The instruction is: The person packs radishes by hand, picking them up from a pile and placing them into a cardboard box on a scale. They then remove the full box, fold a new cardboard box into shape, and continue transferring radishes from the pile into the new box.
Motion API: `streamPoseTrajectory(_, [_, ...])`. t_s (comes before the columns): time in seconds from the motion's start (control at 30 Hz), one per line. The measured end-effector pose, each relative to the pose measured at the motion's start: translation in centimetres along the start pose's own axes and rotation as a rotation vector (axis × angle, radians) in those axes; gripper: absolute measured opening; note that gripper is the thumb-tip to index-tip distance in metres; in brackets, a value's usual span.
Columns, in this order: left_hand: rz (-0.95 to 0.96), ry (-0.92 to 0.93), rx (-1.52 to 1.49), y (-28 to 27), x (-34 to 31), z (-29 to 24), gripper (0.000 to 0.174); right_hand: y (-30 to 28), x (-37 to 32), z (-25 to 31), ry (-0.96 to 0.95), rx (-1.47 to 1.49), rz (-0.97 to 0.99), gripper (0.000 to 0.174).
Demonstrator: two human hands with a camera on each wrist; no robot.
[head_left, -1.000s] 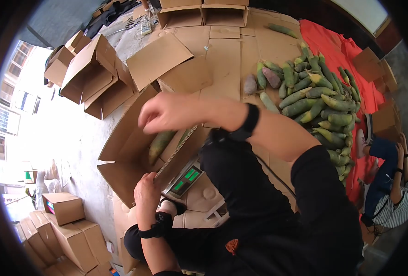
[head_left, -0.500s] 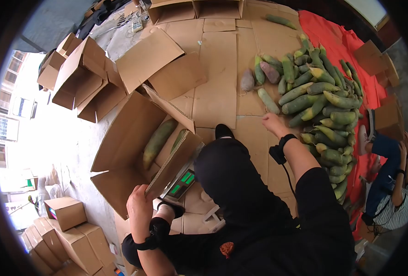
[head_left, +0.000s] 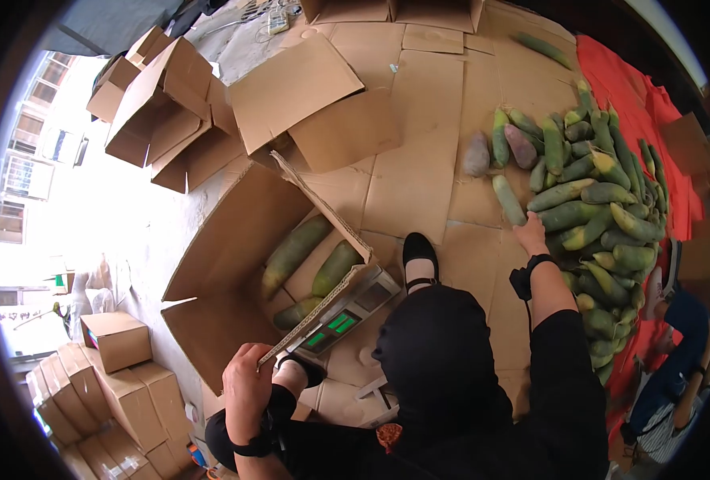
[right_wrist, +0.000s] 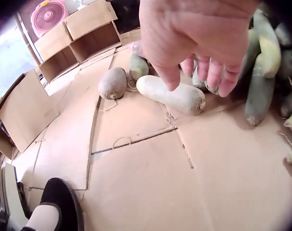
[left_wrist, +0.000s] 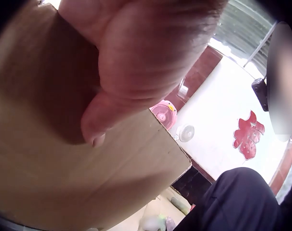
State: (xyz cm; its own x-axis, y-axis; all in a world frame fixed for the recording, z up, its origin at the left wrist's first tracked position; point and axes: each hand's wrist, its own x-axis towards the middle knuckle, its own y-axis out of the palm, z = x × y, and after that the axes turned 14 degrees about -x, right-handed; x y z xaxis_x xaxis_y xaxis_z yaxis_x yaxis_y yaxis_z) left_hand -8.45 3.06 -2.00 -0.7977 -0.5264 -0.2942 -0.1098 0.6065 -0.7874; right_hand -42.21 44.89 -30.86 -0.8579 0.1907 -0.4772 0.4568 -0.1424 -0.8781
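Note:
My left hand (head_left: 247, 386) grips the near edge of an open cardboard box (head_left: 211, 328); in the left wrist view the thumb of that hand (left_wrist: 136, 53) lies against the cardboard (left_wrist: 131, 168). Several green radishes (head_left: 295, 252) lie inside the box, which rests on a scale with a lit green display (head_left: 340, 322). My right hand (head_left: 530, 235) is at the near end of a pale radish (head_left: 507, 198) beside the pile. The right wrist view shows this hand (right_wrist: 198, 43) above the pale radish (right_wrist: 170, 94), fingers apart and slightly bent, not closed round it.
A large pile of green radishes (head_left: 603, 232) lies at the right, partly on red cloth (head_left: 629, 80). Open boxes (head_left: 155, 112) and loose cardboard (head_left: 295, 88) are at the upper left, stacked boxes (head_left: 135, 412) at the lower left. Another person (head_left: 679, 352) is at the right edge.
My right hand has moved from over the box to the pale radish by the pile. The left hand has stayed on the box edge. The head view has shifted, showing more of the box's inside.

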Motion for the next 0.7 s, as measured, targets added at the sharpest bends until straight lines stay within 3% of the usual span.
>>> streamPoseTrajectory(0.07, [0.002, -0.018, -0.013, 0.0, 0.2, 0.1, 0.012, 0.3, 0.8, 0.2, -0.005, -0.008, -0.071, 0.066])
streamPoseTrajectory(0.17, [0.012, -0.039, -0.027, -0.1, 0.3, 0.3, 0.012, 1.1, 1.2, 0.7, 0.02, 0.071, 0.002, 0.071])
streamPoseTrajectory(0.33, [0.017, -0.053, -0.031, -0.3, 0.6, 0.0, 0.012, 2.2, 1.1, 1.2, -0.048, 0.096, 0.0, 0.064])
streamPoseTrajectory(0.47, [0.018, -0.038, -0.029, -0.3, 0.7, 0.2, 0.012, 3.4, 0.3, 3.1, 0.012, 0.132, 0.001, 0.066])
streamPoseTrajectory(0.53, [0.013, -0.034, -0.025, -0.3, 0.7, 0.3, 0.012, 4.5, 0.4, 4.2, 0.046, 0.338, 0.017, 0.069])
streamPoseTrajectory(0.7, [0.026, -0.029, -0.041, -0.5, 0.8, 0.0, 0.012, 6.6, 2.1, 5.3, 0.15, 0.308, 0.015, 0.07])
